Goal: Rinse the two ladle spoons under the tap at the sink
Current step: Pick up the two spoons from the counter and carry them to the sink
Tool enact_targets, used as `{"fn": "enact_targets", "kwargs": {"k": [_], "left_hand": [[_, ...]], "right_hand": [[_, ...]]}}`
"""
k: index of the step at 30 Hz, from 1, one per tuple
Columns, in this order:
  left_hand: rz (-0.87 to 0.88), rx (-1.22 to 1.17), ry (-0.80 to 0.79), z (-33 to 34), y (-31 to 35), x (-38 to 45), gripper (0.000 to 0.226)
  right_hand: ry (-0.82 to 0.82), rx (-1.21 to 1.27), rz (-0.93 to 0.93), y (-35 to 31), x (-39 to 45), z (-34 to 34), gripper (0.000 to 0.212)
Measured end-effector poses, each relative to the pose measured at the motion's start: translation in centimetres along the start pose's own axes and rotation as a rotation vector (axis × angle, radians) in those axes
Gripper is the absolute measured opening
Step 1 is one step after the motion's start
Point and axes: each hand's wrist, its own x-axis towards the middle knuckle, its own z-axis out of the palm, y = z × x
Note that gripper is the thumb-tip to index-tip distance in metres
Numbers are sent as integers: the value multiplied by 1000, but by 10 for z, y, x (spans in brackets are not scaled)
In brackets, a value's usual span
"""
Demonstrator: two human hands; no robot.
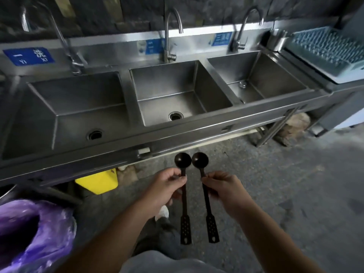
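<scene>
Two dark brown ladle spoons with long handles and perforated flat ends are held side by side over the floor, bowls toward the sink. My left hand [169, 186] grips the left ladle [183, 160] just below its bowl. My right hand [224, 191] grips the right ladle [200, 160] the same way. Ahead stands a steel three-basin sink; its middle basin [167, 83] lies straight beyond the ladles, under the middle tap [173, 26]. No water runs from any tap.
The left basin [65, 99] and right basin [262, 75] each have their own tap. A blue dish rack [325, 50] sits at the far right. A purple-lined bin [33, 233] stands at the lower left, a yellow container [98, 182] under the sink.
</scene>
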Motion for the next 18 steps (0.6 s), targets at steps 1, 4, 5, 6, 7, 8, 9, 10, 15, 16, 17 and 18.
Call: {"fn": "enact_targets", "kwargs": {"k": [1, 4, 5, 6, 7, 8, 9, 10, 15, 16, 17, 18], "left_hand": [[16, -1, 16, -5, 7, 19, 14], [34, 6, 55, -22, 31, 81, 10], [29, 13, 63, -28, 39, 102, 10], [25, 20, 63, -34, 48, 124, 7], [28, 15, 55, -40, 57, 146, 3], [32, 0, 45, -46, 67, 166, 3], [32, -14, 41, -51, 76, 184, 4], [31, -16, 38, -57, 86, 201, 3], [-7, 48, 40, -85, 130, 279, 3], [-23, 50, 46, -88, 136, 292, 6], [-41, 50, 52, -91, 141, 304, 5], [-56, 45, 59, -93, 146, 315, 4]], "right_hand": [[-8, -8, -5, -7, 20, -1, 16], [-30, -25, 2, -33, 85, -2, 16], [-40, -38, 4, -43, 107, -1, 15], [-44, -44, 8, -53, 129, 0, 15], [-42, -41, 11, -63, 150, 1, 15], [-35, -36, 14, -74, 172, 2, 14], [-25, -32, 19, -84, 193, 3, 13], [-15, -30, 24, -94, 213, 4, 14], [-10, -38, 82, -132, 303, 5, 21], [-12, -50, 101, -135, 319, 5, 20], [-13, -60, 120, -138, 333, 4, 19], [-17, -59, 136, -141, 347, 2, 18]]}}
